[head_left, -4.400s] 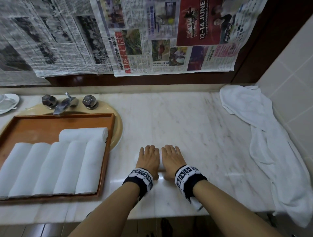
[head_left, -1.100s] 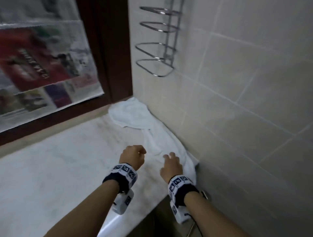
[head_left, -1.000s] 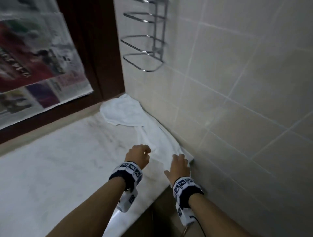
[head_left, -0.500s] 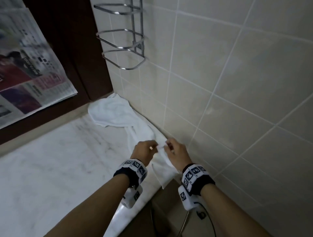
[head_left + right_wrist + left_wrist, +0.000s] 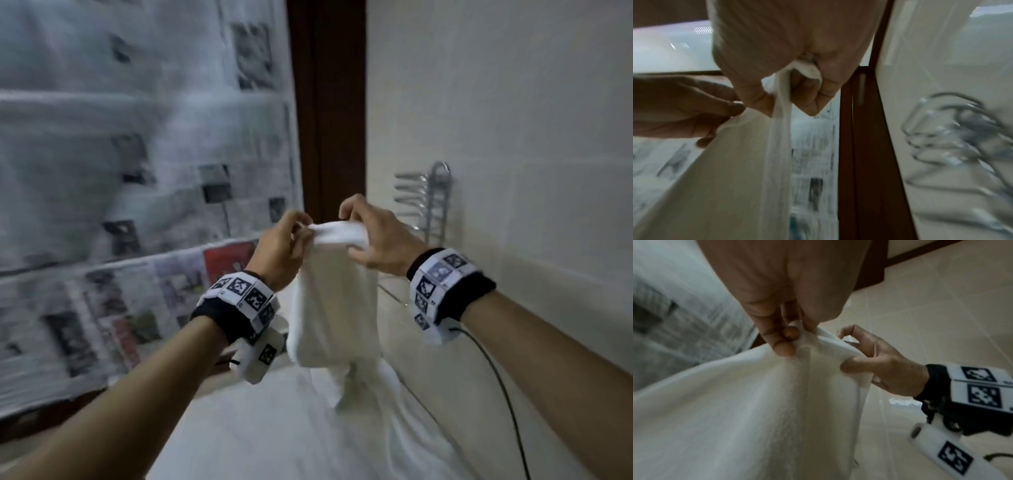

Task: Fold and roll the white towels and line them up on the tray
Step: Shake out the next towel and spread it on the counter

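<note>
White terry towel (image 5: 334,308) is held up in the air above the marble desk (image 5: 260,428), hanging from its top edge, its lower end trailing onto cloth that lies along the wall. The left hand (image 5: 281,253) pinches one end of that edge between thumb and fingers; the right hand (image 5: 375,245) has its fingers curled round a bunched length of it close alongside. Both grips are closed on the towel.

Judgement: the step in hand is opening the towel out. To do it well, the hands should part along the hem to its corners, pull it taut, then lay it flat on the desk before folding.

Count: one towel in hand, two hands, one chrome wall rack (image 5: 430,202). The tray is not in view.
</note>
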